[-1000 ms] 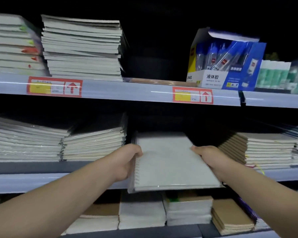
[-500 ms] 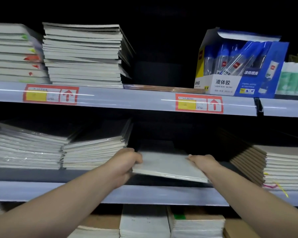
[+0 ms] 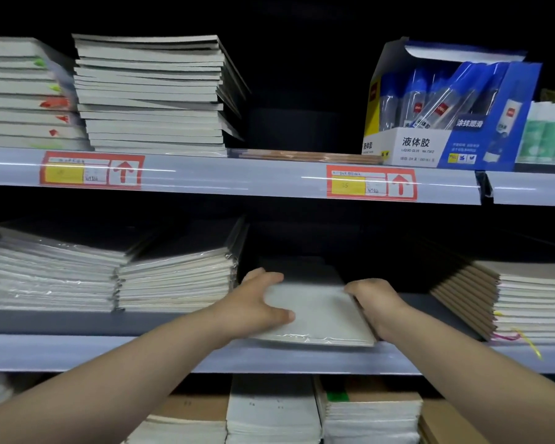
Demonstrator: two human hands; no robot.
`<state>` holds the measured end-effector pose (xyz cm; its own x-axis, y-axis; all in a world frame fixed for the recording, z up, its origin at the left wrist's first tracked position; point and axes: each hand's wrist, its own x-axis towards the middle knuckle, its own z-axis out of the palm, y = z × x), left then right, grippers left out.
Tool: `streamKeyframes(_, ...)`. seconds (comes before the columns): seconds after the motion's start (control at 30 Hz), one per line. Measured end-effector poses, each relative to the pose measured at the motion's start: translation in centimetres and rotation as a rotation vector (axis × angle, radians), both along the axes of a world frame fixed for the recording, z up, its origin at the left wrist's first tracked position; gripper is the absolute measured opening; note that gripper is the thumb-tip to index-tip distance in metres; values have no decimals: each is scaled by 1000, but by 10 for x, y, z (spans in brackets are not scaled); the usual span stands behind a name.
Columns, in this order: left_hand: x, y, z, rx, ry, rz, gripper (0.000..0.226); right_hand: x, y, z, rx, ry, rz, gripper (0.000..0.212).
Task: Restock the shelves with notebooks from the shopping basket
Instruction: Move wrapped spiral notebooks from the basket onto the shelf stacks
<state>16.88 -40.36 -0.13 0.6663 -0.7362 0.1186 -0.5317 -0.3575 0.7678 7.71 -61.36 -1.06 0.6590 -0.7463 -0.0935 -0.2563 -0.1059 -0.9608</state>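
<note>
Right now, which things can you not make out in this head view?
Head view only:
- shopping basket: outside the frame.
- right hand: fingertips hidden at the edge of the notebook.
- middle shelf: its depth behind the notebook is lost in darkness.
- price label: writing too small and blurred.
- green packs: cut off by the right edge.

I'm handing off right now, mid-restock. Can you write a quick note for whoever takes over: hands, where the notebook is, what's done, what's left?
Left hand: grips the left edge of the notebook, thumb on its cover.
Right hand: grips its right edge.
Notebook: lies in the gap on the middle shelf, between the wrapped stack and the brown-edged stack, with its near edge at the shelf's front lip.
Done: this notebook is in its slot.
Left: probably push it back a little, let go, then fetch the next one. The basket is out of view, so I cannot tell how many remain.
</note>
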Motion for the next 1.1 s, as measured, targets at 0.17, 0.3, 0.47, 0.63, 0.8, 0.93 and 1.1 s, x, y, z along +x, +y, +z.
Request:
streamKeyframes(0.17,-6,-6,-7,176,-354,-197,80,-5,6,5,-89,36,79,13)
streamKeyframes(0.3,-1,-11,-15,236,-537,-240,59,-2,10,3,-197,75,59,22)
streamKeyframes(0.47,6,-19,-20,223,-597,-207,50,6,23,-3,-437,152,37,33)
streamKeyframes(0.63,13,-27,-21,215,-644,-207,47,17,17,-17,-600,207,130,27)
streamKeyframes(0.8,23,-33,-23,228,-695,-190,41,28,12,-20,-673,182,137,24)
streamKeyframes(0.93,33,-39,-19,286,-727,-201,40,41,8,-20,-675,164,113,19)
streamKeyframes(1.1,43,-40,-20,340,-777,-169,34,58,8,-23,-686,193,71,26)
